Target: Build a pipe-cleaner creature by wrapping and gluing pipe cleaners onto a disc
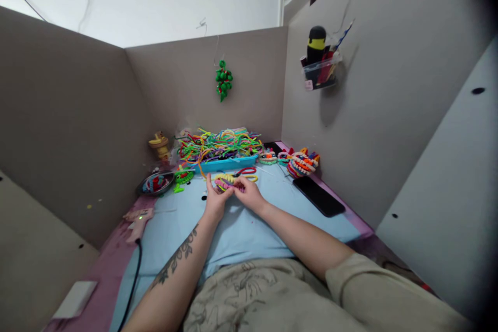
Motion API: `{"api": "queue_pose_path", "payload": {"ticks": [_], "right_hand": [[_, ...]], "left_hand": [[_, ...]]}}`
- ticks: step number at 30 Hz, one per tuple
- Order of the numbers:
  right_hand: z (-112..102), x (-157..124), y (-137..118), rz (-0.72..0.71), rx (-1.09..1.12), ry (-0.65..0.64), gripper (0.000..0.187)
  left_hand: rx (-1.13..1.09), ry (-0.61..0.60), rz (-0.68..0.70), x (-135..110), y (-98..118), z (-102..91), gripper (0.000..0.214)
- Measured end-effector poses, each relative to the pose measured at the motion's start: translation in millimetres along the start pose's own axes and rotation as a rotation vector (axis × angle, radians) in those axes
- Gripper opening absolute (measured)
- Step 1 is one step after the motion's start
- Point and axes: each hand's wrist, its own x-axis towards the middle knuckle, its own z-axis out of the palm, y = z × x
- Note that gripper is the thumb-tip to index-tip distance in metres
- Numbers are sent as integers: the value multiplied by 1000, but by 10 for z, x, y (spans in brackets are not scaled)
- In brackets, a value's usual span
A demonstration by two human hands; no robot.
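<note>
Both hands meet over the blue cloth [249, 233], holding a small craft piece [224, 183] of twisted pipe cleaners in yellow, pink and purple. My left hand [215, 198] grips its left side, with one finger pointing up. On the right side, the fingers of my right hand [249, 193] pinch the piece's edge. Fingers cover part of it. Just behind the hands lie scissors [246, 171] with red and yellow handles. A blue tray [227, 164] heaped with loose pipe cleaners [221, 145] stands beyond them.
A pink glue gun [140, 224] with a black cord lies left, near a dark bowl [156, 183] and a green figure [184, 175]. A phone [319, 196] and colourful pipe-cleaner pieces [302, 163] lie right. Grey panels [210, 83] enclose the table; a clear box [319, 73] hangs there.
</note>
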Motion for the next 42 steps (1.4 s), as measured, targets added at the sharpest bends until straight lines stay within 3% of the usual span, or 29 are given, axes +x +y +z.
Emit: {"api": "queue_pose_path", "payload": {"ticks": [5,17,21,26,31,37,42], "right_hand": [[19,-9,-5,-33,-25,-20,9],[-97,43,-9,-47,-19,76,7],[-113,53,19,-54,4,112,7],[-105,80,111,19,53,157,8],[-91,116,144,170,305,131,12],[-99,152,153,449,782,102,22],[-110,161,181,580,1001,91,26]], "left_hand": [[5,63,27,35,-30,-33,105],[-134,242,-15,105,107,-74,82],[-135,220,-42,106,98,-89,76],[-203,105,-142,79,152,-75,58],[-246,39,-189,64,193,-60,46],[-246,-48,-207,52,191,-65,46],[-244,-94,-200,45,172,-76,44]]}}
